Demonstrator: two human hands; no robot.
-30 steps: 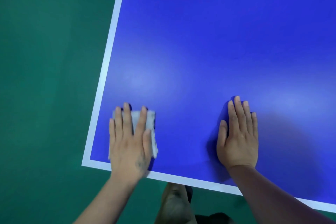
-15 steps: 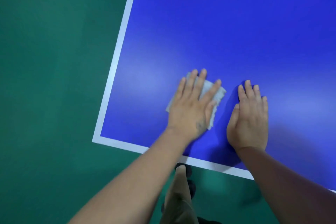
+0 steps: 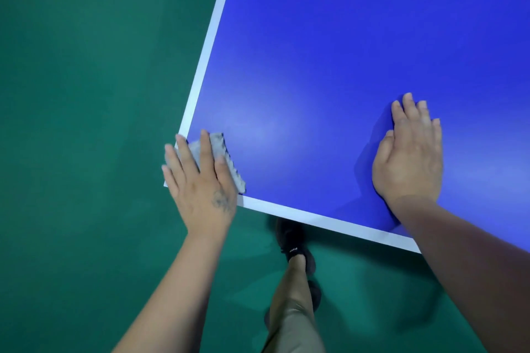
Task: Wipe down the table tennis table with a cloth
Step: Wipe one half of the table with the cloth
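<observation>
Left hand (image 3: 200,183) lies flat with straight fingers on the cloth (image 3: 222,157), pressing it onto the counter (image 3: 344,51) at its near-left corner, lower left of centre in the frame. A flat palm spreads pressure over the whole folded pad, which suits wiping better than a pinch would. The two outer fingers reach past the white side line and hang over the green floor (image 3: 71,123), so the cloth sits at the very limit of the surface: further left there is only the drop, and toward the bottom of the frame only the white end line before the edge.

Moving right, the blue top is bare and glossy up to the right hand (image 3: 408,157), which rests open, palm down, fingers straight and together, holding nothing. It looks like a brace, taking body weight as the person leans over. It lies just inside the near edge, well apart from the cloth.

Room for the next stroke lies to the right, between the hands, and toward the upper right of the frame, where blue surface runs out of view. Below the end line a dark shoe (image 3: 289,238) stands on the floor.
</observation>
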